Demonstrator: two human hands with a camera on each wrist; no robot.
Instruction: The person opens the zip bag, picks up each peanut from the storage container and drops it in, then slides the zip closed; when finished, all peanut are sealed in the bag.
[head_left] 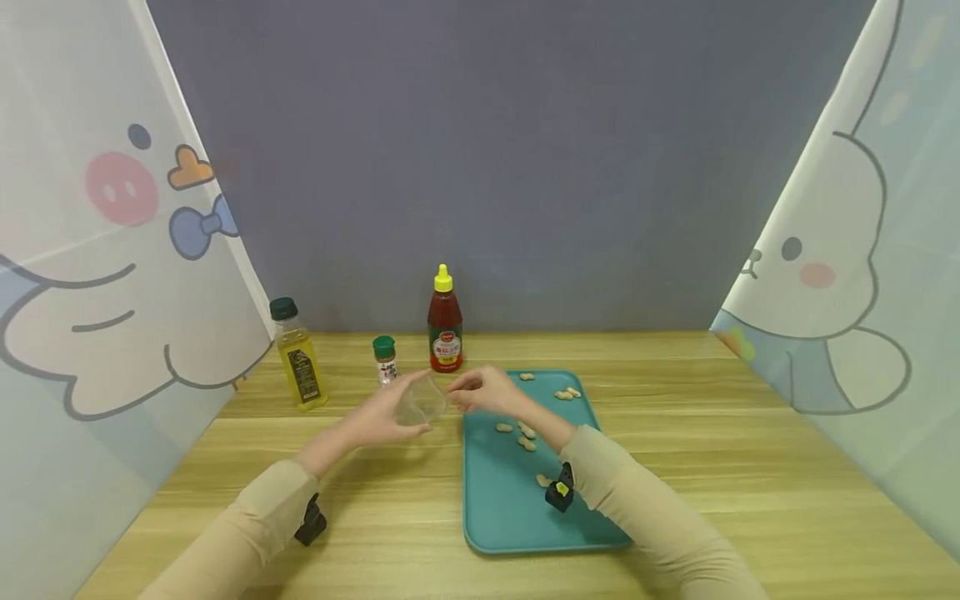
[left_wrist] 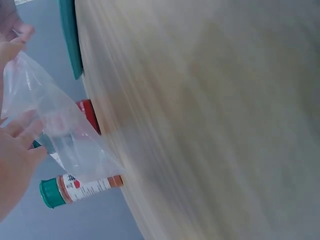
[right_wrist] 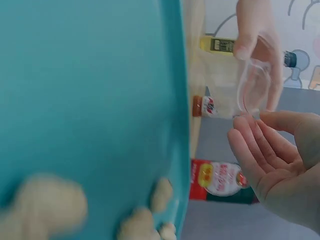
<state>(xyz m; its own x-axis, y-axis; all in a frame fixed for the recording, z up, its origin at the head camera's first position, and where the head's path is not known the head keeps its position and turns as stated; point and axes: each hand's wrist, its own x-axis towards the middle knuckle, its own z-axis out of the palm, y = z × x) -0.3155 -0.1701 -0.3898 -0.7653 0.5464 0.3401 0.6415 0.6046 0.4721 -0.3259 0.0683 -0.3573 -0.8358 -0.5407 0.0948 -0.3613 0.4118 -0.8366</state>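
Note:
A clear plastic bag [head_left: 426, 402] hangs over the table just left of the tray, its mouth held apart. My left hand [head_left: 382, 417] grips the bag's side, thumb and fingers spread around the opening. At the opposite edge, my right hand [head_left: 486, 392] pinches the rim between thumb and fingertips, as the right wrist view shows. Below and beside that hand lies the teal tray [head_left: 495, 508] with several unshelled peanuts [head_left: 527, 443] scattered on it. In the left wrist view the see-through bag [left_wrist: 75, 135] tapers down in front of a green-capped seasoning jar [left_wrist: 85, 189].
Behind the hands stand a yellow-capped ketchup bottle [head_left: 446, 325] and the seasoning jar [head_left: 385, 358]. Farther left is a dark-capped bottle of yellow oil [head_left: 302, 362]. A grey panel [head_left: 510, 167] closes off the back of the wooden table [head_left: 720, 433], with printed curtains at both sides.

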